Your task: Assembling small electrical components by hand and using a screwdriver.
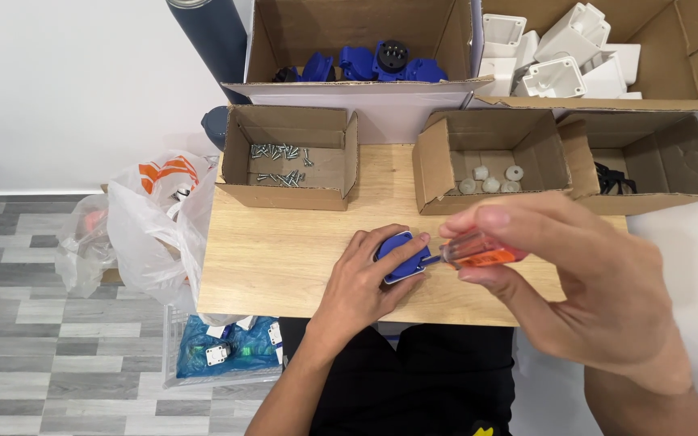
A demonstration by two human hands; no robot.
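- Left hand (pixel 361 282) is wrapped around the blue plug housing (pixel 401 256), pinning it to the wooden table (pixel 284 258) just in front of the box of white round caps (pixel 490 157).
- Right hand (pixel 583 274) is closed on the orange-handled screwdriver (pixel 478 252), its tip at the housing.
- Risk: the tip may slip off the screw and jab the left fingers if the housing rocks.
- Screwdriver long axis runs left-right, tip pointing left; the housing faces right.
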